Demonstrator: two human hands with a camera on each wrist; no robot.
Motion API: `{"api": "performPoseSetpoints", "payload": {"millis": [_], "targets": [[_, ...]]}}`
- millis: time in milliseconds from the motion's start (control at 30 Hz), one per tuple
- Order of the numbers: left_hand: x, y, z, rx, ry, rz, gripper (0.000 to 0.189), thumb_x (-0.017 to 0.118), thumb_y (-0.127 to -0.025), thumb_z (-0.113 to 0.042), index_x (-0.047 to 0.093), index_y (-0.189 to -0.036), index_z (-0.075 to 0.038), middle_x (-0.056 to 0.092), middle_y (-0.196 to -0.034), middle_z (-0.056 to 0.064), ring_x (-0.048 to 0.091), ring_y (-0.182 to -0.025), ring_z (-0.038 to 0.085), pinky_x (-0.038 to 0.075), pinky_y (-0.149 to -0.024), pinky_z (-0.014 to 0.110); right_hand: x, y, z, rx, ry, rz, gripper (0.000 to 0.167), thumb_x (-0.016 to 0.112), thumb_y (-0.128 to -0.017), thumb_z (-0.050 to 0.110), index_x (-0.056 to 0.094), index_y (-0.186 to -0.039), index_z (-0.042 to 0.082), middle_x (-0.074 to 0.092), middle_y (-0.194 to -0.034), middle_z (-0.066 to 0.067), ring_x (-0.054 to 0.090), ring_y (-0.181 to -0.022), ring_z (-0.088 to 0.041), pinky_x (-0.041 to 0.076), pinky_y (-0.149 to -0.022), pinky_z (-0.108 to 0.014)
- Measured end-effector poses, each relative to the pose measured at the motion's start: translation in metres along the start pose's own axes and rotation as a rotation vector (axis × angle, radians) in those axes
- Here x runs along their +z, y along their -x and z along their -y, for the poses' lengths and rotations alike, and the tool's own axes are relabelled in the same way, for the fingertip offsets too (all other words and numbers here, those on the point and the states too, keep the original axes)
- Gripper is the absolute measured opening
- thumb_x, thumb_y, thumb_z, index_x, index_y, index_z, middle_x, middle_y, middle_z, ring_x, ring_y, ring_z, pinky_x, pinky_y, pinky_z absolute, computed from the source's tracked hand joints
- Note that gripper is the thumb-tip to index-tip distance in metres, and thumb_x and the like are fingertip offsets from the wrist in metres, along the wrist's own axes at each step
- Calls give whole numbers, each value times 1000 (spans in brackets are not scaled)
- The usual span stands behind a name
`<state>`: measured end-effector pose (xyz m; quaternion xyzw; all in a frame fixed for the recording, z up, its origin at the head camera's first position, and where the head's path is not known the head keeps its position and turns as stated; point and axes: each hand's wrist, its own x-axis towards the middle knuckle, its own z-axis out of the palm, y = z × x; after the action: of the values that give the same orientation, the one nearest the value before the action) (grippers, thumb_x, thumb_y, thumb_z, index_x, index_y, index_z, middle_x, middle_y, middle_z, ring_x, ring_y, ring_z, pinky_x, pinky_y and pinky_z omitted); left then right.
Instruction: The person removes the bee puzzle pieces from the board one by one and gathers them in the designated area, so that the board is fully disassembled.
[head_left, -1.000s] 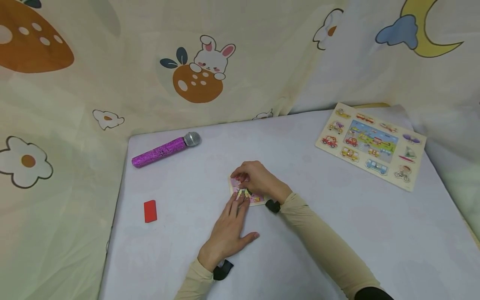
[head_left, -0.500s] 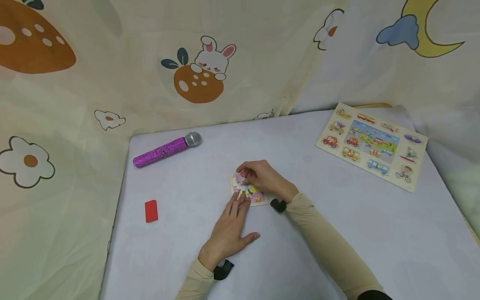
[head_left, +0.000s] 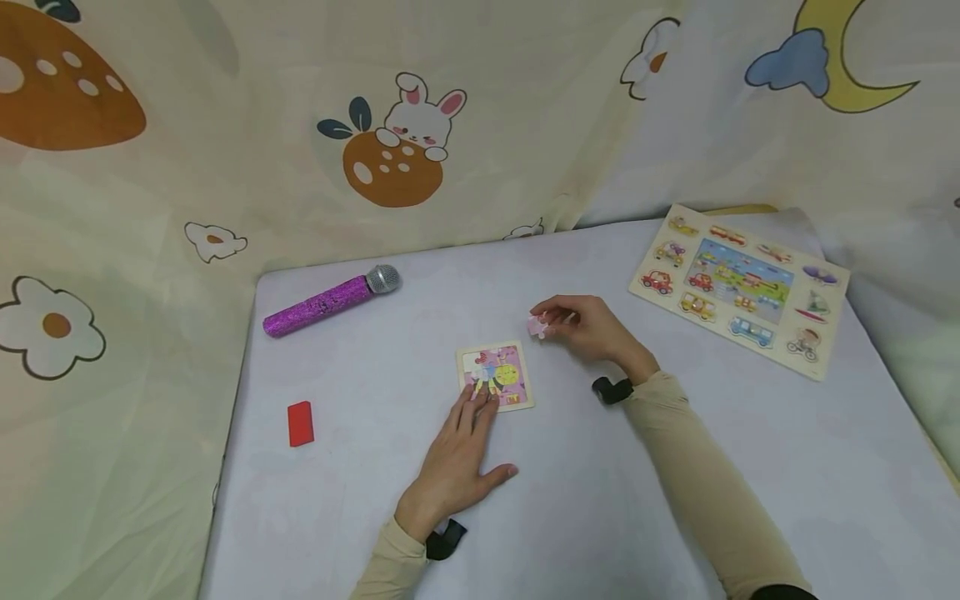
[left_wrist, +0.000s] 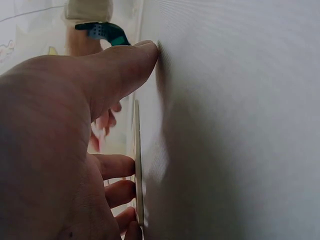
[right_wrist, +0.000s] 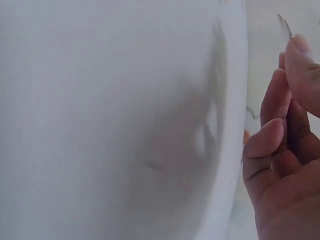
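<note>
Currently, the right hand (head_left: 592,332) is raised over the counter (head_left: 375,500), its grip closed in a pinch on a pink puzzle piece (head_left: 537,326), apart from the small puzzle board (head_left: 526,383). The left hand (head_left: 456,467) lies palm down, grip spread, straight fingertips touching the flat board; its orange marking (head_left: 513,399) is too small to read.

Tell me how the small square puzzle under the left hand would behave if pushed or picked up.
The small square puzzle is probably stiff, its edge looking thin and straight in the left wrist view. Lying flat, it would likely slide rather than tip. Tilted, it might shed pieces, as the right hand holds a loose pink piece.
</note>
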<state>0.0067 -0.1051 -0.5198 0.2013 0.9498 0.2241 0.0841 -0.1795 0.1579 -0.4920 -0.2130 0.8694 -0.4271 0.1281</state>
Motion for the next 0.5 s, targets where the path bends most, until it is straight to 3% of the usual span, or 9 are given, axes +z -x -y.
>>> {"api": "performPoseSetpoints", "payload": {"millis": [267,500], "targets": [[1,0,-1,-8,-1,2,101,82,-90,-51,33,-164,-3,34,-167,18,13,-164,37,27,-130,50,-20,9,-26,62,-8,-30,35,75,-97,6,75,-130,17,76,-112,-6,67,-99,-21,53,-83,-27],[0,0,-1,-7,3,-1,101,82,-90,-51,33,-164,-2,33,-168,18,14,-164,37,27,-130,51,-22,11,-31,106,25,3,32,81,-94,10,77,-126,15,78,-106,-6,67,-95,-22,52,-83,-31]]}}
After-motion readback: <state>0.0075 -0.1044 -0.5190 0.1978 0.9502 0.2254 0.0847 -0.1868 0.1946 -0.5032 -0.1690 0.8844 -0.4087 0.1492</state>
